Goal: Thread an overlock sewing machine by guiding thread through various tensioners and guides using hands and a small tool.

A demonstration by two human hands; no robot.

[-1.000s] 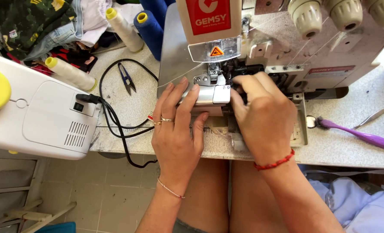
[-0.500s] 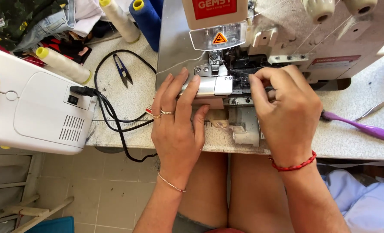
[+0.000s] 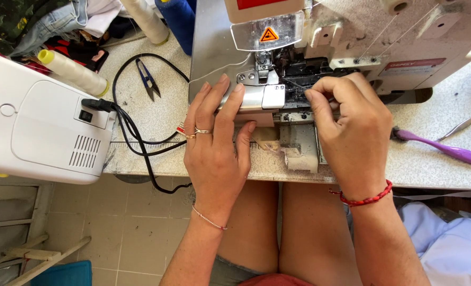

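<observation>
The sewing machine (image 3: pixel 352 37) stands at the back of the counter (image 3: pixel 431 164), right in front of the person. Its shiny metal foot plate (image 3: pixel 262 96) sits under a clear guard with an orange warning triangle.

The left hand (image 3: pixel 214 143) lies flat on the machine bed. Its fingers (image 3: pixel 235 100) are stretched out and loose, not gripping, and the tips touch the left side of the foot plate. There are two rings on this hand and a thin bracelet on the wrist.

The right hand (image 3: pixel 352 132) is just to the right of the plate, by the dark needle area. Its thumb and first finger are pinched together at the tip. It looks like they pinch a thin thread, but it is too fine to be sure. A red bracelet (image 3: pixel 365 198) goes around this wrist.

Below the plate, a small scrap of beige cloth (image 3: pixel 270 143) lies on the counter edge between the two hands.

To the right, a purple tool (image 3: pixel 447 151) lies on the counter, near the right hand. To the left, small black snips (image 3: pixel 148 79) lie inside a loop of black cable (image 3: pixel 135 132). The cable plugs into a white machine (image 3: pixel 39 127) at the far left. A cream thread cone (image 3: pixel 74 71) lies beside it, and a blue cone (image 3: pixel 177 21) stands at the back. The person's bare knees show under the counter.
</observation>
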